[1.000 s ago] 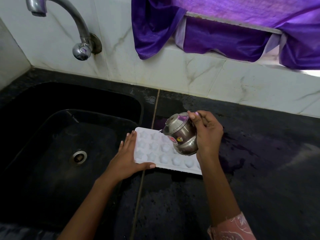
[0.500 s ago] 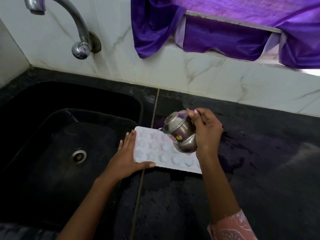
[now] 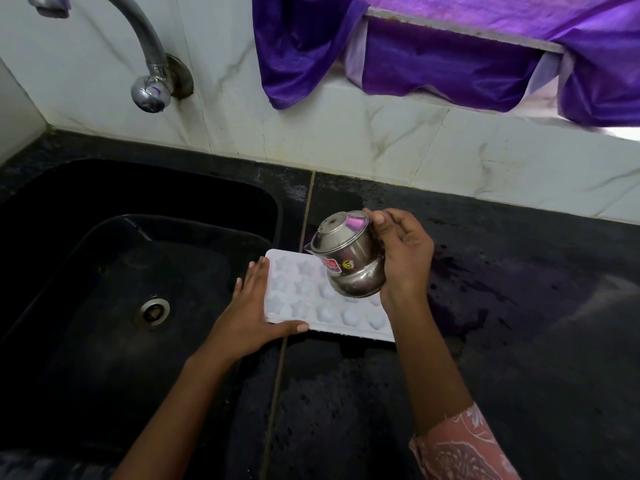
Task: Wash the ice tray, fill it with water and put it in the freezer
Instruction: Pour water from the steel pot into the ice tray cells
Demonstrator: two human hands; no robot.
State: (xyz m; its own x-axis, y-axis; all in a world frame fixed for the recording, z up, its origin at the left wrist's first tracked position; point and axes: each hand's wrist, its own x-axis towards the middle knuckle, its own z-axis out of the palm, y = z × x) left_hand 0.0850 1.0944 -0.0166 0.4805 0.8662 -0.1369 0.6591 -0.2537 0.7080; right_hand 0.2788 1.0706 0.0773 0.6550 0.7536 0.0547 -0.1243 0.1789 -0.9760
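Nearest, a patterned sleeve (image 3: 460, 448) at the right; beyond it the left hand (image 3: 249, 317) lies where it did a second ago, fingers straight and flat against the left end of the tray (image 3: 301, 303), thumb stretched along its near edge, steadying rather than grasping; the tray itself has not shifted and lies flat on the counter (image 3: 519, 323), just right of the sink (image 3: 273, 216), across the counter's seam; above its far right cells the right hand (image 3: 405, 261) grips a small steel pot (image 3: 349, 265), fingers curled round its body and the thumb up on its top; the one change is slight, the pot having crept a little left and far over the tray, tipped spout-down much as before; no stream can be made out, and whether the cells hold water cannot be told; by my reading the washing is over and the filling is under way cell by cell, with the freezer step yet to come; farther off, the tap (image 3: 149, 60) is not running, and a purple curtain (image 3: 433, 60) hangs above the wall.
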